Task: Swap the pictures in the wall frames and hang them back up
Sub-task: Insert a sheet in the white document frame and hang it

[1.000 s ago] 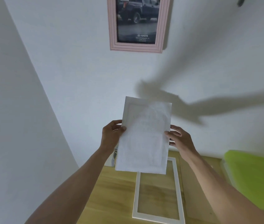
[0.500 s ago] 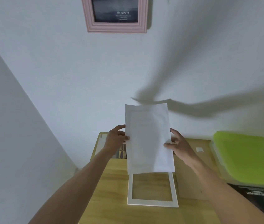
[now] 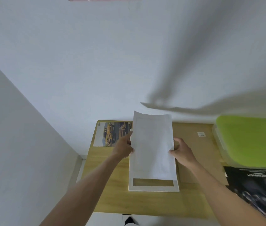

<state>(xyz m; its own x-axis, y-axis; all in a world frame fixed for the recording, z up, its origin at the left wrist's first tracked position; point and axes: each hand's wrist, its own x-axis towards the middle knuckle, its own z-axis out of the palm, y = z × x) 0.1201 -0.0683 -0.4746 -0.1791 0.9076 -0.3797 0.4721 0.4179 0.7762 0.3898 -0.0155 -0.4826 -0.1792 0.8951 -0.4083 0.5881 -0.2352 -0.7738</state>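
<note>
We hold the paper (image 3: 152, 147) with both hands (image 3: 124, 148) (image 3: 182, 152), fingers pinching its sides; lower it straight into the white frame (image 3: 153, 187).

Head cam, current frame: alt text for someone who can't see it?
Both hands hold a white sheet by its side edges, left hand and right hand, above an empty white picture frame lying on a wooden table. A car picture lies at the table's far left.
</note>
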